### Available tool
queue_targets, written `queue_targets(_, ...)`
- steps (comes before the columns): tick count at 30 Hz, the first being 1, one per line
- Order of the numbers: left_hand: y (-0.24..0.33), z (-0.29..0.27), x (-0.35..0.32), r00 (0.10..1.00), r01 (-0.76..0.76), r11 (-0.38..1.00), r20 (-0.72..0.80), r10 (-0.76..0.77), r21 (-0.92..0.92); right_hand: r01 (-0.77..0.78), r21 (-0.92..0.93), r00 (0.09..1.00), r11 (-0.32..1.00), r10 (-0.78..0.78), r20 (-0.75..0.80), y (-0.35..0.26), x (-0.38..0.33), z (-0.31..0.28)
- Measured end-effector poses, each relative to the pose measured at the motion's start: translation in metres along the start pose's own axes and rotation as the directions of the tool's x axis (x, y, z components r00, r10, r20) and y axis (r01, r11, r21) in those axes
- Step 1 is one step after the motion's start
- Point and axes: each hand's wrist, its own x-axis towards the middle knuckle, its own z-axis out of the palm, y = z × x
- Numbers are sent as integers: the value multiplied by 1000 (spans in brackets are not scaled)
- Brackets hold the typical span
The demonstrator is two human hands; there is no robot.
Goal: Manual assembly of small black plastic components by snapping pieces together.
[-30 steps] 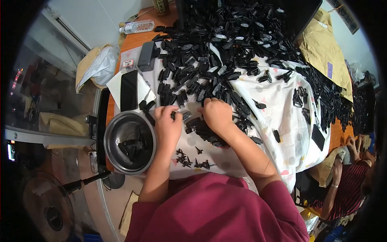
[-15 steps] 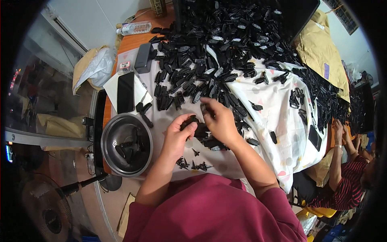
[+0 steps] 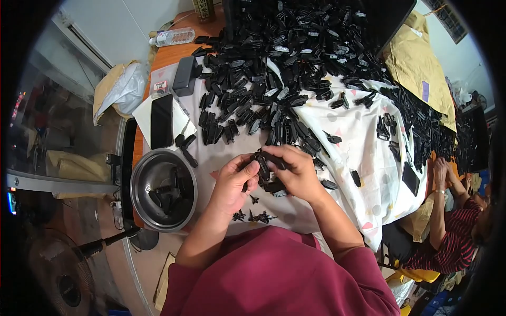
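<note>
My left hand (image 3: 235, 180) is closed, thumb and fingers pinching a small black plastic part (image 3: 262, 167) over the table front. My right hand (image 3: 298, 175) has its fingers bent round the other side of it, with a dark elongated piece beneath them. Whether that is a second part I cannot make out. More black parts (image 3: 275, 186) lie just below my hands. Nearer to me, small dark pointed pieces (image 3: 261, 216) sit in little clusters on the cloth. Beyond my hands spreads a large heap of similar black parts (image 3: 295, 63).
On my left stands a steel bowl (image 3: 136, 210) with several black parts inside. Behind it are a black phone (image 3: 162, 121), a grey box-shaped device (image 3: 184, 76) and a plastic bottle (image 3: 175, 37). A patterned white cloth (image 3: 337, 152) covers the table. Another person's arm (image 3: 438, 210) works at far right.
My right hand has come down from the near edge of the heap to meet my left hand. Both sets of fingers are now together at the black plastic part.
</note>
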Motion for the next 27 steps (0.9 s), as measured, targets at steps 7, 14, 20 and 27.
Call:
queue_targets(7, 0, 9, -1, 975, -190, 920, -42, 217, 344, -72, 245, 996, 967, 81, -29, -11, -10, -8)
queue_targets(14, 4, 17, -5, 983, -169, 913, 2, 182, 371, 248, -146, 968, 958, -252, -7, -12, -12, -16)
queue_targets(20, 8, 20, -7, 965, -247, 855, 40, 258, 456, 39, -68, 994, 997, -31, 106, -30, -15, -18)
queue_targets(27, 5, 26, -7, 950, -305, 829, 94, 297, 469, 237, -114, 958, 965, -252, -138, -16, -17, -17)
